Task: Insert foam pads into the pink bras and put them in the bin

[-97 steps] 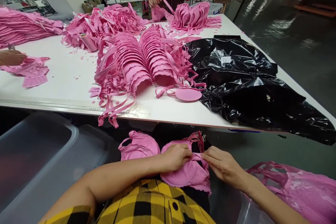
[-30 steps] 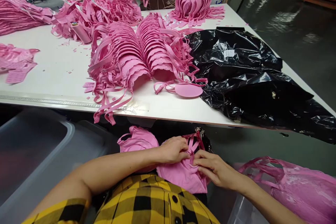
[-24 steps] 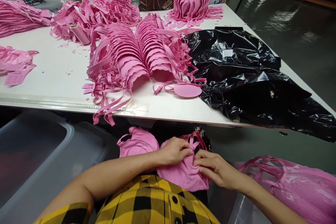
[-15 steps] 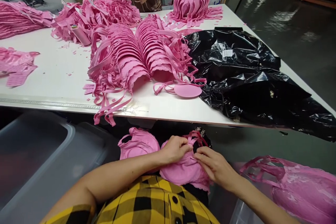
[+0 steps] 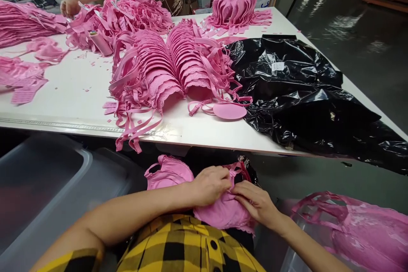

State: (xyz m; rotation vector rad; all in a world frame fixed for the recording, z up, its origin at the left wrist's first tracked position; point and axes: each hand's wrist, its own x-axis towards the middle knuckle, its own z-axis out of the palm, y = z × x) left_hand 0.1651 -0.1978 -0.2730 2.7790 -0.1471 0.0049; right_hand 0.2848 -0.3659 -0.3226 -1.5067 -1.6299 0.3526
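A pink bra point(image 5: 219, 212) lies across my lap below the table edge, one cup to the left and the other under my hands. My left hand point(image 5: 212, 185) is closed on the upper edge of the right-hand cup, near the strap, its fingertips partly hidden. Close beside it, my right hand point(image 5: 255, 204) pinches the same cup's edge with thumb and fingers. The pink strap point(image 5: 234, 170) rises just above both hands. Some dark red and black material shows behind it.
Nested pink bras point(image 5: 172, 59) stand on the white table point(image 5: 73, 110), beside a black plastic bag point(image 5: 306, 97). A pink thread spool point(image 5: 101, 43) lies behind. Plastic bins point(image 5: 63, 204) flank me; pink bras point(image 5: 366, 225) fill the right one. Across the table, a person's hand point(image 5: 70, 6) touches a pile.
My hands have drawn slightly closer together on the bra cup. Across the table, the person has shifted left and reaches to the pile; the pink piece held up earlier now lies on the table.
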